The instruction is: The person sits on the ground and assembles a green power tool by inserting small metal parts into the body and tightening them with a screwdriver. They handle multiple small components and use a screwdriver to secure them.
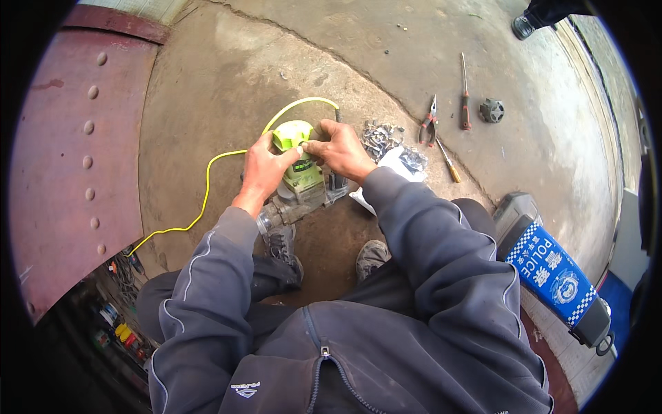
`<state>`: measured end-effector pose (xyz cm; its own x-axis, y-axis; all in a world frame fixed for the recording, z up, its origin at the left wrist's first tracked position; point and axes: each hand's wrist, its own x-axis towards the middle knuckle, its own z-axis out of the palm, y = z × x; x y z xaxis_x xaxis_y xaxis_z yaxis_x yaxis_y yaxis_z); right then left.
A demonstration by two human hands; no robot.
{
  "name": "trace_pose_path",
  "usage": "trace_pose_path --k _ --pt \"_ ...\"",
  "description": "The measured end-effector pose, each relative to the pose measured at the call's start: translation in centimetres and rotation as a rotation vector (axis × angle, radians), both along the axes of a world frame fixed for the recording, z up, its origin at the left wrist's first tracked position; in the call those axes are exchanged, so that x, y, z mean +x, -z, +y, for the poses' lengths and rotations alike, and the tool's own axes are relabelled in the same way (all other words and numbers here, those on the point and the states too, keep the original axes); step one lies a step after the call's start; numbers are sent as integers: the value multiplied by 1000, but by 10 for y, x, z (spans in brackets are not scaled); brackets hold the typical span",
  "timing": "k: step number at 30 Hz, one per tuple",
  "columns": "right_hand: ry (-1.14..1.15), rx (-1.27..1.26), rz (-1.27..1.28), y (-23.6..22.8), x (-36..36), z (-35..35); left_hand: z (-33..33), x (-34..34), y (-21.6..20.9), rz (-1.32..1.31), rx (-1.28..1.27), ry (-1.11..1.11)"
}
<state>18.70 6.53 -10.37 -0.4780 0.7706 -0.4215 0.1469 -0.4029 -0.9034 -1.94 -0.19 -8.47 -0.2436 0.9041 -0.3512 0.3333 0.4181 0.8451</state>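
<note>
A bright green corded power tool, which looks like a trim router (301, 178), stands upright between my feet, with a cloudy see-through piece (277, 214) low on its front. My left hand (263, 170) is closed round the left side of its green top cap (293, 132). From the right, my right hand (343, 152) grips the same cap, its thumb pressed at the cap's lower edge near my left thumb. Whether a small part sits between the thumbs, I cannot tell. A yellow-green cord (207, 196) loops behind the tool and runs off to the left.
Right of the tool lie small metal parts (378, 140), a white bag (403, 164), pliers (429, 125), two screwdrivers (466, 110) and a round black part (492, 110). A riveted red panel (117, 138) is at left, a blue panel (555, 272) at right, another person's shoe (523, 27) far right.
</note>
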Motion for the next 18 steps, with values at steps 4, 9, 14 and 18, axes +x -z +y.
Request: trace_pose_path --k 4,9,14,18 --pt "-24 -24 73 3 4 2 5 2 -5 36 -70 37" --pt "-33 -57 112 -6 4 1 6 5 -14 71 -60 27" --pt "-58 -51 112 3 3 3 7 10 -12 109 -61 4" --pt "-58 -79 118 -3 4 4 7 15 -12 131 -65 -18"
